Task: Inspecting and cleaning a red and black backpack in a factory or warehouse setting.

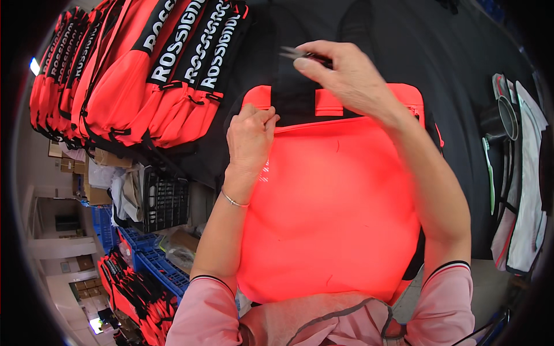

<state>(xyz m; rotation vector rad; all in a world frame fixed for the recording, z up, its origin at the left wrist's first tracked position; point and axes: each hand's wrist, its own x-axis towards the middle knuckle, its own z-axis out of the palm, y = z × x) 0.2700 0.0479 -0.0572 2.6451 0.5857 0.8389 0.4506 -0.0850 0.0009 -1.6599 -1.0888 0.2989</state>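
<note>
1. Snips [294, 53]: handles mostly hidden by right hand [349, 72].
2. Left hand [250, 140]: contact under curled fingertips not discernible.
3. Red bag [332, 213]: near edge partly covered by apron [306, 316].
4. Bag stack [118, 101], left: cut off at far edge.

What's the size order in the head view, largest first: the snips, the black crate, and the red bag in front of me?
1. Red bag
2. Black crate
3. Snips, partly covered by your right hand

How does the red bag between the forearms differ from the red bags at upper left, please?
The front bag lies flat; the grouped bags lean together. The front bag shows a broad, mostly plain panel; the grouped bags show black bands with white lettering. Both are red and black.
</note>
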